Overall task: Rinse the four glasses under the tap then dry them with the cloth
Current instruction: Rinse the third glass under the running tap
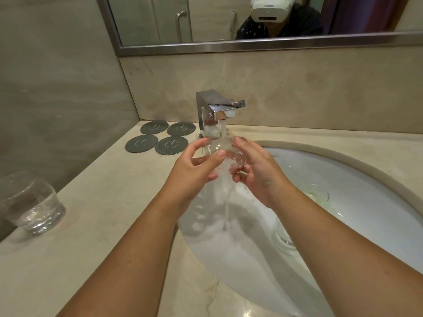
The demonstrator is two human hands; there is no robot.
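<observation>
A clear glass [220, 148] is held under the running chrome tap [217, 110], and water streams off it into the white sink [343, 170]. My left hand [196, 170] grips the glass from the left, thumb across its side. My right hand [254, 170] grips it from the right, fingers curled around its base. Two more glasses sit in the basin: one [314, 194] at the right and one [285, 234] partly hidden behind my right forearm. Another glass [32, 204] stands on the counter at the far left. No cloth is in view.
Several round grey coasters [160, 138] lie on the beige stone counter [103, 202] left of the tap. A mirror [251, 21] hangs above the backsplash, and a stone wall closes off the left side.
</observation>
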